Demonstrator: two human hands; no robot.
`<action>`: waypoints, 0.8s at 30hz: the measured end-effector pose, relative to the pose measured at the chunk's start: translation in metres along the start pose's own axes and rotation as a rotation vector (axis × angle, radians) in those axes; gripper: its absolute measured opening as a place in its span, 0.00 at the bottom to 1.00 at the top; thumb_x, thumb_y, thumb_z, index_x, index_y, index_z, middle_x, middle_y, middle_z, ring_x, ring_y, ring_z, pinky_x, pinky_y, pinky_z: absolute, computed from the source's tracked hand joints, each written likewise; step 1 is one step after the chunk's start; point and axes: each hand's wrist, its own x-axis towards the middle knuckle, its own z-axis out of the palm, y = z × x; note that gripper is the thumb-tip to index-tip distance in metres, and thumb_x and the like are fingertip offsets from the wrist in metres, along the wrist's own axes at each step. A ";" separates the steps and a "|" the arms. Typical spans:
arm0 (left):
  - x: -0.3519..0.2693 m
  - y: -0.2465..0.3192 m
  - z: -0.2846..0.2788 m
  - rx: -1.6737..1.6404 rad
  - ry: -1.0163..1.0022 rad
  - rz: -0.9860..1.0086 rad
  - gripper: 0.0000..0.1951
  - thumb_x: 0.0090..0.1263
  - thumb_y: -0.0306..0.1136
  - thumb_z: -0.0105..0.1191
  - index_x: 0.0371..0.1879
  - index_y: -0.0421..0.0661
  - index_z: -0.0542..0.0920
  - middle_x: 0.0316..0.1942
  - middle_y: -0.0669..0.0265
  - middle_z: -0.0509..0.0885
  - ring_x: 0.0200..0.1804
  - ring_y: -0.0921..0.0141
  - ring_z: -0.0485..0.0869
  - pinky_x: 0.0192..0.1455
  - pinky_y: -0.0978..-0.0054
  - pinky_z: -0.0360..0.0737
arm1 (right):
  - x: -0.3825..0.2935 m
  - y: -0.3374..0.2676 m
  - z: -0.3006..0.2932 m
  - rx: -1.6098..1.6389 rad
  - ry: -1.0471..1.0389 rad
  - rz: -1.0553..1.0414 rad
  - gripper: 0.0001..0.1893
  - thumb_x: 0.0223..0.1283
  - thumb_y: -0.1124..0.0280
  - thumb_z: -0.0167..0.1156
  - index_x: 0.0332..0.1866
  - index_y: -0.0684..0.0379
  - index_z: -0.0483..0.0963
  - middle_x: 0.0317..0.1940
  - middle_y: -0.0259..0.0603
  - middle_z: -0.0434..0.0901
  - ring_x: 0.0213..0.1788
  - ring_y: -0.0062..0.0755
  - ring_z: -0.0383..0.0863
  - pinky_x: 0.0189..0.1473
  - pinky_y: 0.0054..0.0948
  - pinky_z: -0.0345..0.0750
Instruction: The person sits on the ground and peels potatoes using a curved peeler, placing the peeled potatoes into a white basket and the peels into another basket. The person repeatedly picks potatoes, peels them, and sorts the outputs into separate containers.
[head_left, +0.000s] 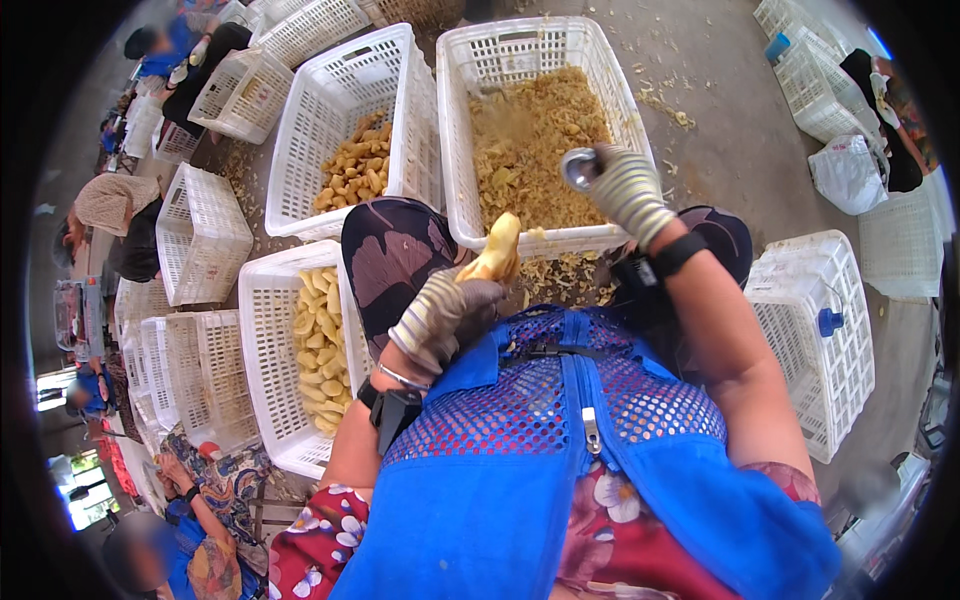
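Note:
My left hand (450, 311), in a striped work glove, grips a partly peeled, pale yellow tuber (495, 251) that points upward near my knee. My right hand (628, 184), in a matching glove, holds a shiny metal tool (579, 169) with a rounded head, over the right side of a white plastic crate (450, 150). Brown and yellow peelings (540, 142) lie in that crate. Unpeeled brown tubers (360, 165) are in the crate at its left. Peeled yellow tubers (321, 345) fill part of another white crate (285, 442) beside my left knee.
A white crate (840, 360) stands on its side at my right. Scattered peelings (664, 105) lie on the concrete floor. Stacked crates (202, 367) and several people are at the left; another person (892, 120) sits at the far right near a white sack (847, 174).

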 end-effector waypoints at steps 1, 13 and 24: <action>0.002 -0.001 -0.001 -0.024 -0.021 0.011 0.18 0.61 0.28 0.63 0.51 0.43 0.80 0.27 0.74 0.77 0.24 0.78 0.73 0.28 0.81 0.70 | 0.001 0.002 -0.004 0.059 0.085 0.150 0.15 0.57 0.58 0.64 0.40 0.58 0.83 0.32 0.54 0.84 0.36 0.48 0.87 0.38 0.39 0.81; 0.029 -0.021 -0.027 0.946 0.316 0.403 0.15 0.58 0.38 0.59 0.35 0.36 0.82 0.24 0.53 0.84 0.28 0.58 0.85 0.34 0.65 0.81 | 0.000 -0.017 -0.006 -0.043 -0.032 0.083 0.15 0.60 0.58 0.60 0.42 0.61 0.82 0.35 0.54 0.85 0.39 0.54 0.85 0.42 0.43 0.81; 0.023 -0.019 -0.022 0.251 0.091 0.185 0.14 0.60 0.36 0.62 0.42 0.45 0.81 0.24 0.67 0.79 0.25 0.71 0.77 0.33 0.71 0.78 | -0.001 -0.034 0.003 0.129 -0.195 -0.079 0.18 0.59 0.53 0.59 0.38 0.59 0.83 0.32 0.54 0.84 0.35 0.50 0.86 0.41 0.41 0.82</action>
